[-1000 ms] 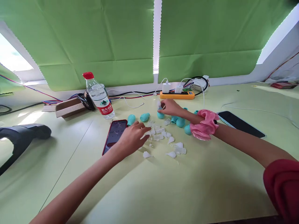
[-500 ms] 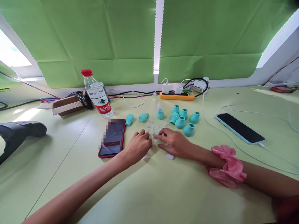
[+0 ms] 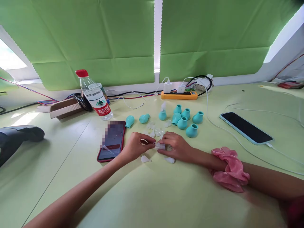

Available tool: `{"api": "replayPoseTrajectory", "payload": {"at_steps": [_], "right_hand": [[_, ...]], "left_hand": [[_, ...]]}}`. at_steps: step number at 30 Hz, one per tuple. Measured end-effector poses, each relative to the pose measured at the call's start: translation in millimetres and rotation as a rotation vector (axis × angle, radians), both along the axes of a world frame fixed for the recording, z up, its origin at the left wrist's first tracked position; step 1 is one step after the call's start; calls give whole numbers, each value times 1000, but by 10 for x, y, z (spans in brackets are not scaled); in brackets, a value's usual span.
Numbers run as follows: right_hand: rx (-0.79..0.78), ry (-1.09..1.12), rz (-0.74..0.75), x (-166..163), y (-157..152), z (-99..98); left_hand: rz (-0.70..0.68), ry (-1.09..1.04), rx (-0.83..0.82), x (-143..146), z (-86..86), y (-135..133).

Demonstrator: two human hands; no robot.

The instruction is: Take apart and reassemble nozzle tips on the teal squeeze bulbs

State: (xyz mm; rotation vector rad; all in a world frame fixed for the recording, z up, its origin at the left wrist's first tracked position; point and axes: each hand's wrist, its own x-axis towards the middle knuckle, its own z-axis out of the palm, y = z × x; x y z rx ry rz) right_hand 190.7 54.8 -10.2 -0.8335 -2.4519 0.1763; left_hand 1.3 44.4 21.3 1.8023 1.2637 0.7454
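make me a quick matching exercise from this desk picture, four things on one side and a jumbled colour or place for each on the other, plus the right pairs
Things:
1. clear plastic piece
2. scrunchie
3. power strip
4. water bottle

Colours and places:
A. orange
B. red-capped
C. between the left hand and the right hand
D. pink

Pairs: 1-C, 2-D, 3-A, 4-B
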Motion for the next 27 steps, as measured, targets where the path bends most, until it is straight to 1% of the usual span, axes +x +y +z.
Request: {"api": "replayPoseTrajectory", "payload": {"at_steps": [3, 6, 11, 15, 18, 21, 23, 27], "right_hand": [[-51, 68, 7, -4, -8, -3], [-94, 94, -18, -10, -21, 16], [-82, 141, -14, -15, -29, 9], [-65, 187, -24, -18, -41, -10], [-59, 210, -38, -22, -57, -4], [-52, 215, -42, -24, -64, 6], [-46, 217, -45, -27, -63, 1], [0, 237, -40, -38, -62, -30]], "left_hand": [[-44, 1, 47, 13, 0, -11], [-78, 25, 95, 22, 7, -17], [-120, 64, 190, 16, -8, -14], [-166, 55, 294, 3, -31, -2], [-243, 70, 451, -8, -39, 11], [-310, 150, 638, -23, -33, 16], [-335, 239, 764, -34, -24, 10], [-389, 503, 1052, -46, -27, -24]]}}
